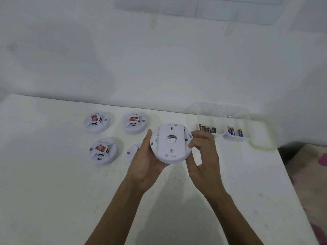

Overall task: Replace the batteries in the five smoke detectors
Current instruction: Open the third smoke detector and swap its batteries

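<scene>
Two hands gripping one detector (171, 144) back-up, left hand (144, 161) cupping, right hand (206, 152) pinching its rim, four detectors (96, 122) left of it, batteries (208, 129) right.

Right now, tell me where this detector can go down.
Bare table lies left of the arms, below the four detectors, and near the right edge under the battery tray. It is crowded between the held detector and the tray.

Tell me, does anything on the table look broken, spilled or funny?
Nothing stands out. Four round white smoke detectors sit on the white table, the nearest partly hidden. Batteries stand upright in the clear plastic tray. The left hand and right hand hold the fifth white detector, its back up.
</scene>
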{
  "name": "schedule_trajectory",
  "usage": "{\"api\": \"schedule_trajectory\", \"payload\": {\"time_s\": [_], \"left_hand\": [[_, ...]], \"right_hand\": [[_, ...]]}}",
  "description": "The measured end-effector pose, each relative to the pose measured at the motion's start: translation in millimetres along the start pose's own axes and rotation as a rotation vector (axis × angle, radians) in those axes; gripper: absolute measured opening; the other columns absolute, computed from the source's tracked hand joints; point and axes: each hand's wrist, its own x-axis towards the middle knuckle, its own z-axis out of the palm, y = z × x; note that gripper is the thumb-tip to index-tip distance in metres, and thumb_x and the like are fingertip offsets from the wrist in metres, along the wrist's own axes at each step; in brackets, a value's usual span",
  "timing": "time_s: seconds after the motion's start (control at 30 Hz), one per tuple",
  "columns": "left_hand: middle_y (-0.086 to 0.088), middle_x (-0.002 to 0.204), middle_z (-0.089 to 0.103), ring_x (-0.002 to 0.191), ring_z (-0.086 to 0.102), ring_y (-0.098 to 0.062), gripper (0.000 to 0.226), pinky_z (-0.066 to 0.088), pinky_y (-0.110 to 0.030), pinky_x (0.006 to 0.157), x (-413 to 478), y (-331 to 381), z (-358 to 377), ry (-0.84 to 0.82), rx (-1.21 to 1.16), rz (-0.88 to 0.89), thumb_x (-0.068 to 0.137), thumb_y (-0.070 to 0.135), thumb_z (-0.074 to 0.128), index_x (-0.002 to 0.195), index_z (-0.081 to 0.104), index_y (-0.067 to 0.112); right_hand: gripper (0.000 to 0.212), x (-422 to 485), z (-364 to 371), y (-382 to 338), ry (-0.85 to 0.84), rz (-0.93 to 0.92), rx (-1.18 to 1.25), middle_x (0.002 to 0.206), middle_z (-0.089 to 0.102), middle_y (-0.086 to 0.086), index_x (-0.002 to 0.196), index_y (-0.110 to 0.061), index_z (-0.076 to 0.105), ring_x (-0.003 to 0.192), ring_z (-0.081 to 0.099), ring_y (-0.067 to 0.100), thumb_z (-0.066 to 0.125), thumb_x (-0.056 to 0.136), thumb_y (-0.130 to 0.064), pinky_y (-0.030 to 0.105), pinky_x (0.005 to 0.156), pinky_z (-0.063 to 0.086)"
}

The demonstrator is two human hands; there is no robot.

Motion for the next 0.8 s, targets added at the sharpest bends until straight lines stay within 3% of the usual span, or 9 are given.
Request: {"api": "schedule_trajectory", "payload": {"time_s": [0.13,0.23,0.37,0.47,0.63,0.73,0.8], "left_hand": [[-0.009,0.123,0.067,0.109,0.066,-0.025,0.051,0.057,-0.035,0.079,-10,7,10,-0.044,-0.086,0.053,0.095,0.047,0.029,0.116,0.07,0.026],[-0.01,0.127,0.064,0.114,0.063,-0.026,0.051,0.055,-0.036,0.085,-13,10,13,-0.086,-0.15,0.084,0.097,0.046,0.029,0.123,0.066,0.021],[-0.007,0.122,0.067,0.11,0.064,-0.022,0.051,0.054,-0.034,0.085,-17,8,14,-0.144,-0.234,0.065,0.098,0.045,0.027,0.118,0.069,0.023],[-0.012,0.128,0.063,0.115,0.061,-0.028,0.051,0.054,-0.042,0.089,-20,5,13,-0.159,-0.321,0.036,0.099,0.043,0.029,0.126,0.063,0.018],[-0.015,0.126,0.063,0.113,0.061,-0.032,0.046,0.054,-0.045,0.09,-20,8,12,-0.216,-0.357,0.01,0.093,0.04,0.04,0.122,0.066,0.017],[-0.016,0.125,0.063,0.111,0.062,-0.033,0.047,0.052,-0.052,0.092,-20,12,13,-0.248,-0.372,-0.013,0.089,0.041,0.043,0.12,0.067,0.016],[-0.017,0.125,0.063,0.109,0.063,-0.034,0.049,0.054,-0.054,0.086,-20,15,13,-0.258,-0.382,-0.053,0.09,0.043,0.041,0.122,0.066,0.015]], "right_hand": [[0.03,-1,-8,-5,-0.016,-0.002,-0.083,0.114,0.058,0.019,0.098,-0.02,0.049,0.111,0.051,0.028,0.061,0.079,0.0,0.024,0.094,0.042],[0.018,-5,-13,-9,-0.028,0.007,-0.094,0.118,0.06,0.014,0.098,-0.011,0.062,0.115,0.049,0.022,0.052,0.084,-0.006,0.02,0.097,0.039],[0.029,-9,-13,-18,-0.033,0.089,-0.024,0.123,0.061,0.008,0.101,-0.004,0.065,0.116,0.05,0.015,0.047,0.085,-0.02,0.032,0.092,0.047],[0.031,-10,-12,-26,-0.011,0.085,-0.021,0.123,0.06,0.005,0.103,-0.004,0.065,0.112,0.053,0.016,0.053,0.086,-0.026,0.036,0.085,0.052],[0.039,-9,-9,-36,0.021,0.088,-0.119,0.119,0.063,0.008,0.102,-0.001,0.067,0.108,0.054,0.015,0.067,0.081,-0.034,0.019,0.089,0.046],[0.044,-10,-5,-39,0.002,0.128,-0.162,0.119,0.062,0.011,0.104,-0.002,0.065,0.11,0.053,0.019,0.072,0.073,-0.031,0.02,0.091,0.045],[0.049,-9,-3,-43,-0.004,0.154,-0.184,0.12,0.059,0.012,0.105,-0.003,0.064,0.112,0.049,0.017,0.072,0.071,-0.038,0.007,0.091,0.038]]}}
